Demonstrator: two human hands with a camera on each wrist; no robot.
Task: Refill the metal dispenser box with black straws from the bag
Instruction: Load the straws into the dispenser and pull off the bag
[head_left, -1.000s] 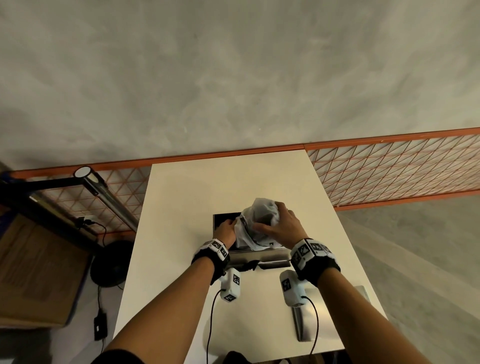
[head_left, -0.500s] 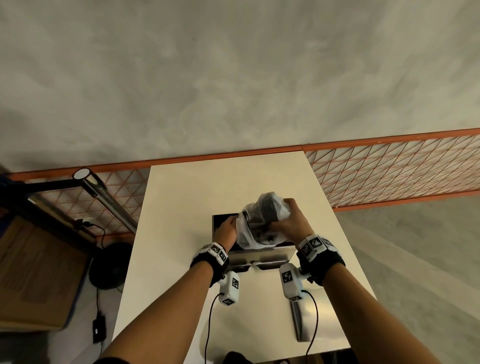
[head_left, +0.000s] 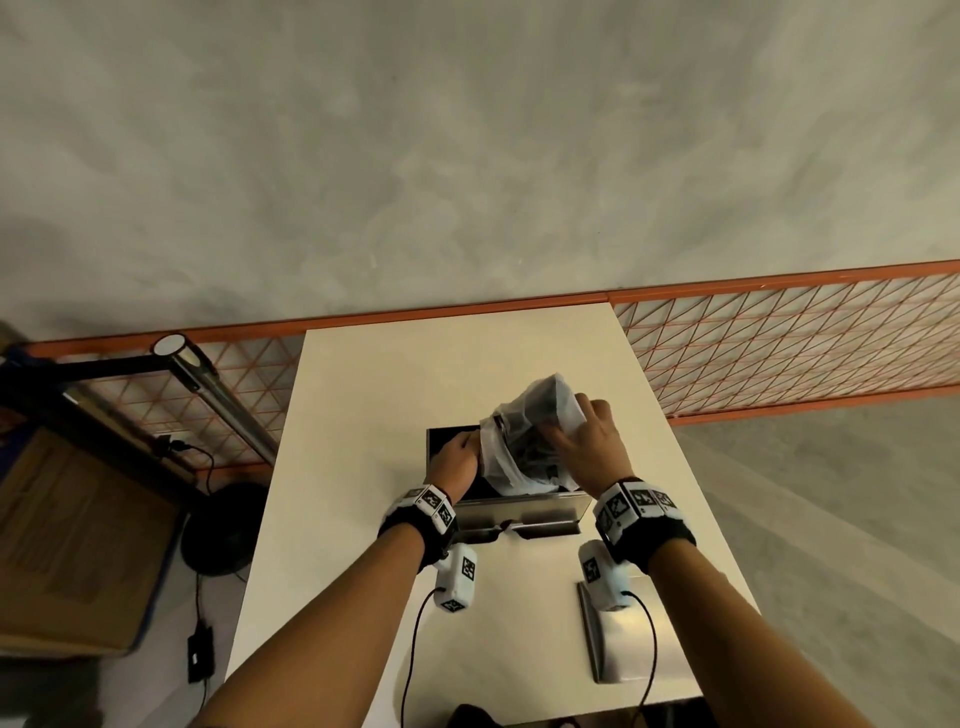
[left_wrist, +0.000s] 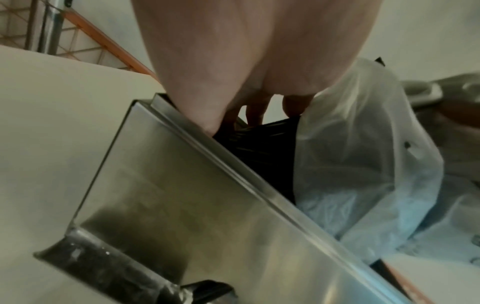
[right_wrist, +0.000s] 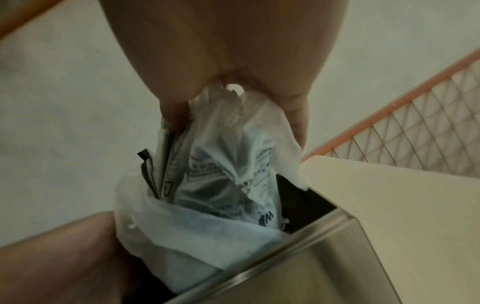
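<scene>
Right wrist view: right hand (right_wrist: 228, 67) fingers pinch bag (right_wrist: 221, 185) top above dispenser box (right_wrist: 311, 257).

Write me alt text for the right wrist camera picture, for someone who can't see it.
Seen from the wrist, the right hand grips the bunched top of a thin, translucent white plastic bag that hangs into the open top of a shiny stainless steel dispenser box. Dark straws poke from the bag, and the left hand shows at lower left.
</scene>
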